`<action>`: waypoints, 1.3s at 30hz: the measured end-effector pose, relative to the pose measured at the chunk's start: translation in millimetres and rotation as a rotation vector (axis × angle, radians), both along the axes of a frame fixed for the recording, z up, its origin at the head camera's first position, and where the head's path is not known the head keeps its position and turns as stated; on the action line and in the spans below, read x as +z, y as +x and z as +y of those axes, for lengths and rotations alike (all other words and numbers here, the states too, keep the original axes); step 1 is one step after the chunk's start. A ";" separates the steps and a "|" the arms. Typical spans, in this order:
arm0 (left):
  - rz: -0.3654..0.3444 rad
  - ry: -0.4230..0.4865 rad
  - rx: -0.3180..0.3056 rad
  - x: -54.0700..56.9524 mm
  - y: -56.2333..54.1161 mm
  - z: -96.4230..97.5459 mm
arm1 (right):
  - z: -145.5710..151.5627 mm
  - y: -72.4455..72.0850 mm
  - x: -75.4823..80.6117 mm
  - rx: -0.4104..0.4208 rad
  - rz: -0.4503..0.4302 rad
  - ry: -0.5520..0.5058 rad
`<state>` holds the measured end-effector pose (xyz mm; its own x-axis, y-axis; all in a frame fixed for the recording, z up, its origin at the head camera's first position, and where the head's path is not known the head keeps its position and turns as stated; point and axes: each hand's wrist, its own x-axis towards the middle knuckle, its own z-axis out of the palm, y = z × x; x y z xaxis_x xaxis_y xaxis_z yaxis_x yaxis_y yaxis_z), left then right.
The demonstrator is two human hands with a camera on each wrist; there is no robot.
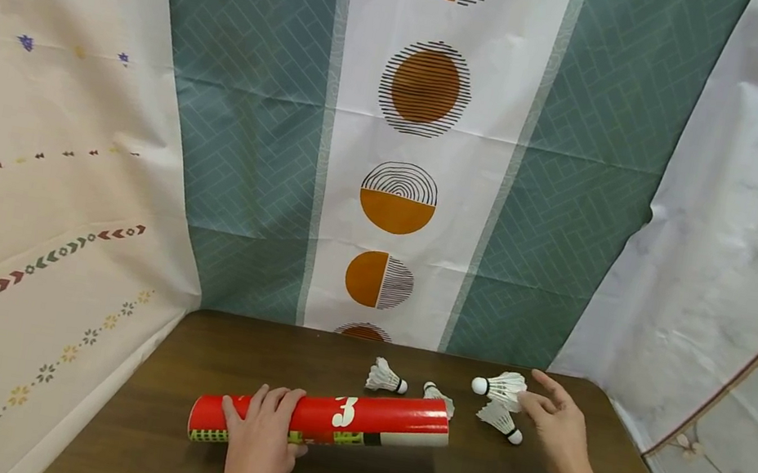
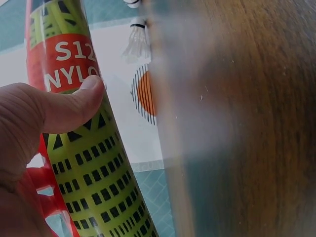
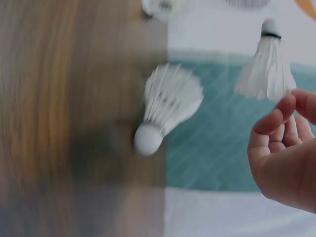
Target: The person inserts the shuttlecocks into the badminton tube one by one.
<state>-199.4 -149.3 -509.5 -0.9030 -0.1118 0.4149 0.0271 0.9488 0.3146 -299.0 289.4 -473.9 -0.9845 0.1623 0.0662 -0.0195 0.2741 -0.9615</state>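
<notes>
My left hand (image 1: 259, 449) grips a red and green shuttlecock tube (image 1: 394, 422) near its left end. The tube lies slantwise across the front of me, right end slightly higher; in the left wrist view its label (image 2: 74, 59) shows "S12" and "NYLO". My right hand (image 1: 562, 435) pinches a white shuttlecock (image 3: 269, 69) by the edge of its feather skirt, the cork pointing away from the fingers. Below the held one, a second shuttlecock (image 1: 499, 419) lies on the table, its cork toward the right.
Behind the tube lie a shuttlecock (image 1: 385, 376) and another one (image 1: 440, 400) that the tube's right end partly covers. The dark wooden table (image 1: 182, 354) ends at hanging patterned cloths (image 1: 252, 167) at the back and both sides.
</notes>
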 end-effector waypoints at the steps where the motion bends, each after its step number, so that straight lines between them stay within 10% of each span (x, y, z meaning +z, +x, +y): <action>1: -0.004 -0.001 0.004 0.3 -0.2 -0.1 | -6.4 2.9 3.0 0.039 0.000 -0.025; 16: -0.056 0.016 0.041 3.6 -2.2 -0.6 | -63.1 24.6 5.9 0.293 0.045 -0.054; 39: -0.034 0.002 0.056 6.5 -0.1 9.4 | -112.3 41.1 -4.9 0.316 0.033 -0.097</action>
<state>-199.5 -139.9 -503.1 -0.9088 -0.1635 0.3839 -0.0370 0.9480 0.3160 -257.9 177.1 -478.8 -0.9847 -0.1442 0.0979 -0.1204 0.1567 -0.9803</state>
